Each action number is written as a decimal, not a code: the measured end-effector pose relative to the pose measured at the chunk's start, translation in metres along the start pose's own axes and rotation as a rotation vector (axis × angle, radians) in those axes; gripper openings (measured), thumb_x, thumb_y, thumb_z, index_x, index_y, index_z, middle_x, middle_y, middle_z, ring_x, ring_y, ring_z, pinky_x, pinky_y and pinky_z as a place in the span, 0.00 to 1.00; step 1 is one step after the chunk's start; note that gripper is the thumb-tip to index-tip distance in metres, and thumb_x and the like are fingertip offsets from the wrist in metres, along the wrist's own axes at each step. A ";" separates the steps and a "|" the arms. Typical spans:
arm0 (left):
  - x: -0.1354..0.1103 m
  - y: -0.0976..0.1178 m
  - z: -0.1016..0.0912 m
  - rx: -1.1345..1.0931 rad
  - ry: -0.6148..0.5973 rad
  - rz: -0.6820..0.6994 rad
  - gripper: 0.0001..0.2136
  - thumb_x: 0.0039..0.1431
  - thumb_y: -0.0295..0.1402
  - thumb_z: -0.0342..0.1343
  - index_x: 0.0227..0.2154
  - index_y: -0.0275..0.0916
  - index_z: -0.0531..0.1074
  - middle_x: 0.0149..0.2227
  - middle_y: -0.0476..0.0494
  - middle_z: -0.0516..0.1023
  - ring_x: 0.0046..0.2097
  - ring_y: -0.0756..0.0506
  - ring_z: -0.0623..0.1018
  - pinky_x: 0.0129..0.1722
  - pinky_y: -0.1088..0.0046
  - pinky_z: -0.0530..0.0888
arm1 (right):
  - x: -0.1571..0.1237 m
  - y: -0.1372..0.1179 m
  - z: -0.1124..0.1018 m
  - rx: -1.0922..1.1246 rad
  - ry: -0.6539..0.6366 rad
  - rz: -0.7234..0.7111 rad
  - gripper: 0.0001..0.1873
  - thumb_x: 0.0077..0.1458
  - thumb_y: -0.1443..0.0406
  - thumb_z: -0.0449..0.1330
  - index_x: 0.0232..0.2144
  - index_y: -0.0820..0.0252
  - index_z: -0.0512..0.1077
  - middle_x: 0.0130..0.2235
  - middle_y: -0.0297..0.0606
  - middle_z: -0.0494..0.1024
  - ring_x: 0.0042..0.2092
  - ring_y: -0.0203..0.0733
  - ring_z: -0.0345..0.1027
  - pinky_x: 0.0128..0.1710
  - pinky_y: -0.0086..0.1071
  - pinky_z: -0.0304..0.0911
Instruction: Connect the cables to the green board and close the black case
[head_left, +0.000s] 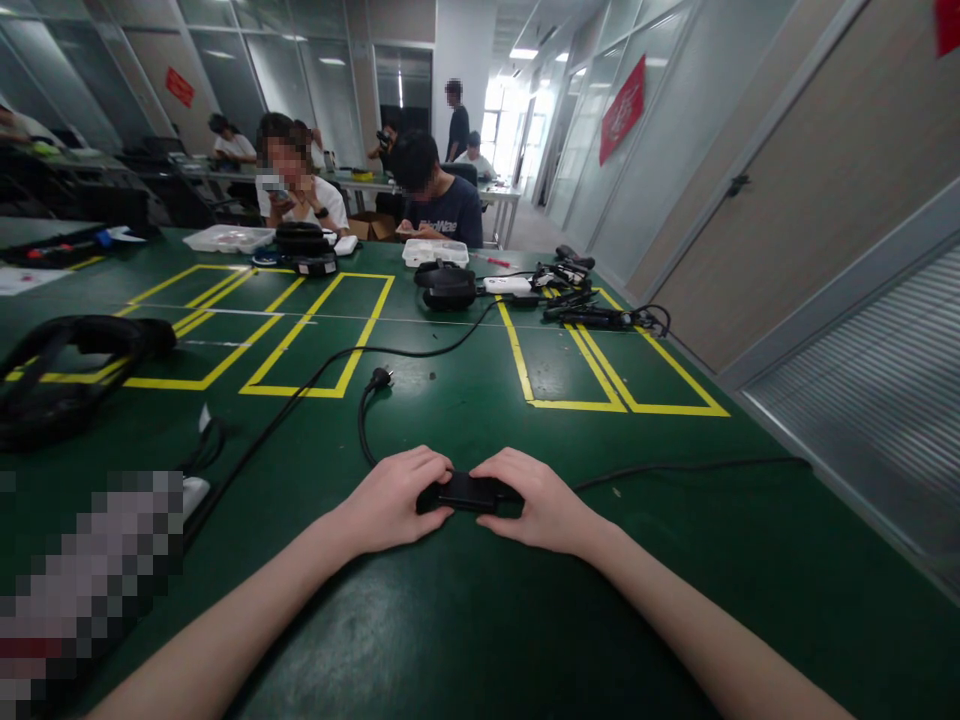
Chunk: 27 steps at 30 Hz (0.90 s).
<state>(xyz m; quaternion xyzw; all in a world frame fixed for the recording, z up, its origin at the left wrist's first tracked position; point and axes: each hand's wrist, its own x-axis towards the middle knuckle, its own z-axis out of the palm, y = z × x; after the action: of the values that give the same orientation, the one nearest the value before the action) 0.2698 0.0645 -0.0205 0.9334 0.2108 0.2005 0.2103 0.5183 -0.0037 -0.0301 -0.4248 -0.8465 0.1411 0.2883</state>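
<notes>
Between my two hands lies a black power adapter, low over the green table. My left hand grips its left end, thumb in front and fingers behind. The right end is pinched the same way by my right hand. From the left side a short black cord curves away to a plug resting on the table. A thin black cable runs from the right side toward the table's right edge. Where the cords enter the adapter is partly hidden by my fingers.
The green table carries yellow tape rectangles. A black headset lies at left, a black case farther back. Tangled black gear sits back right. A long black cable crosses the left half. Two people sit opposite.
</notes>
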 end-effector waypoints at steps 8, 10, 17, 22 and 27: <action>0.004 0.003 0.008 0.125 -0.020 -0.071 0.14 0.57 0.29 0.62 0.46 0.39 0.69 0.43 0.42 0.79 0.44 0.40 0.78 0.44 0.63 0.74 | 0.004 -0.005 0.003 -0.089 0.014 -0.019 0.13 0.59 0.67 0.61 0.48 0.60 0.71 0.41 0.44 0.80 0.40 0.47 0.72 0.41 0.40 0.69; 0.006 0.003 0.010 0.184 -0.033 -0.043 0.13 0.58 0.28 0.61 0.46 0.39 0.69 0.42 0.42 0.79 0.43 0.40 0.78 0.44 0.63 0.73 | 0.004 -0.005 0.003 -0.099 -0.001 -0.020 0.14 0.60 0.65 0.62 0.48 0.59 0.72 0.41 0.44 0.80 0.40 0.47 0.72 0.41 0.40 0.69; 0.006 0.004 0.009 0.332 -0.048 0.058 0.05 0.66 0.33 0.57 0.41 0.38 0.71 0.37 0.42 0.79 0.38 0.41 0.76 0.39 0.64 0.68 | 0.002 0.001 0.004 -0.215 -0.056 -0.059 0.14 0.65 0.63 0.61 0.51 0.61 0.73 0.43 0.46 0.81 0.41 0.49 0.72 0.41 0.42 0.68; 0.005 0.004 0.004 0.334 -0.030 0.107 0.13 0.72 0.40 0.49 0.40 0.37 0.74 0.35 0.41 0.79 0.37 0.42 0.74 0.39 0.64 0.67 | 0.003 -0.001 0.000 -0.231 -0.047 -0.074 0.14 0.66 0.62 0.61 0.51 0.61 0.74 0.42 0.46 0.82 0.41 0.49 0.73 0.41 0.42 0.69; 0.005 0.006 0.002 0.312 -0.013 0.107 0.14 0.72 0.41 0.50 0.41 0.38 0.75 0.35 0.40 0.81 0.38 0.41 0.74 0.41 0.62 0.69 | 0.002 -0.002 0.000 -0.094 0.037 -0.116 0.18 0.65 0.64 0.63 0.56 0.59 0.72 0.47 0.46 0.82 0.44 0.48 0.76 0.45 0.42 0.73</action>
<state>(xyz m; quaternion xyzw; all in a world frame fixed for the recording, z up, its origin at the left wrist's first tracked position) 0.2767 0.0611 -0.0175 0.9659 0.1880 0.1702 0.0530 0.5165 -0.0029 -0.0283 -0.3906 -0.8700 0.0763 0.2912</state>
